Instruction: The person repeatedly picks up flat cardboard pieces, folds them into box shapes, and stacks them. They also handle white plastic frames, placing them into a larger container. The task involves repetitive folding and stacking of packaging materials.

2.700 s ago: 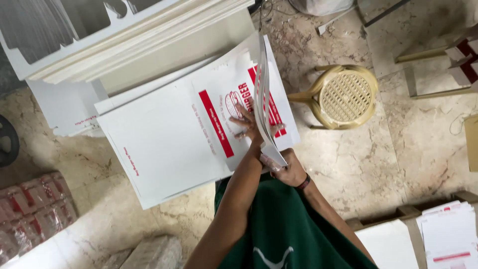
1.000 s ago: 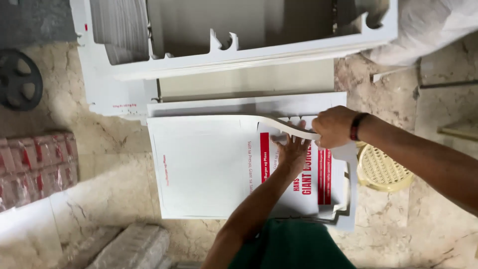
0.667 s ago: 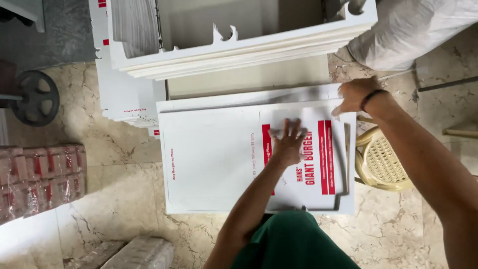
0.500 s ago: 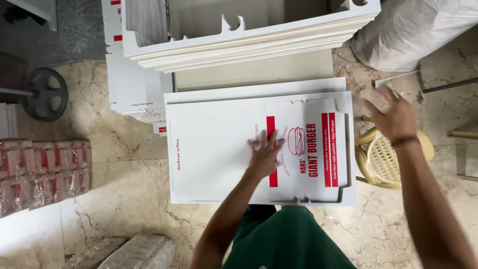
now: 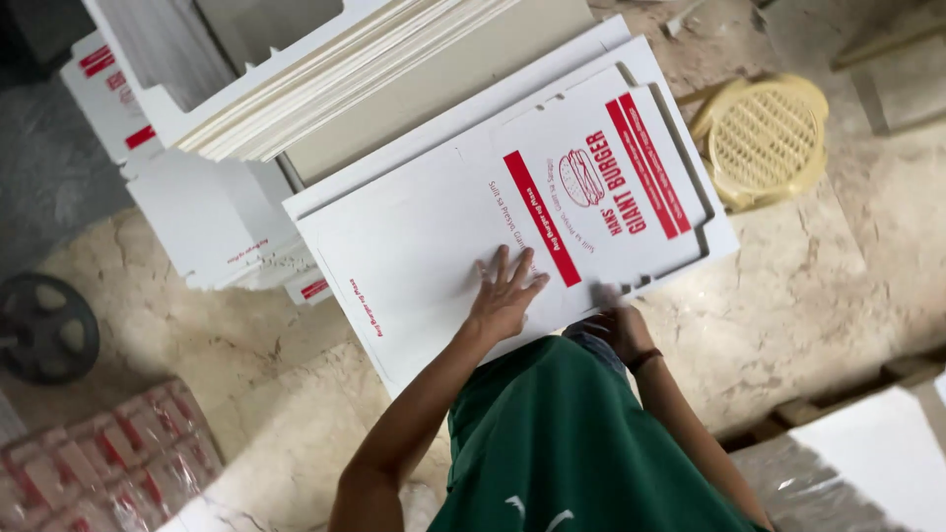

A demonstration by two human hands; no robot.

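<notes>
On the white printed carton sheet [image 5: 512,212] the left hand [image 5: 505,296] lies spread flat; the blurred right hand [image 5: 616,323] grips its near edge.

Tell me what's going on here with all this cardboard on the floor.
A person in a green shirt is working over a stack of flat white carton sheets printed in red. The left hand lies flat, fingers spread, on the top sheet. The right hand is at the stack's near edge, somewhat blurred, so its grip is unclear. More sheets are piled behind, and a yellow plastic stool lies beside the stack on the stone floor.
</notes>
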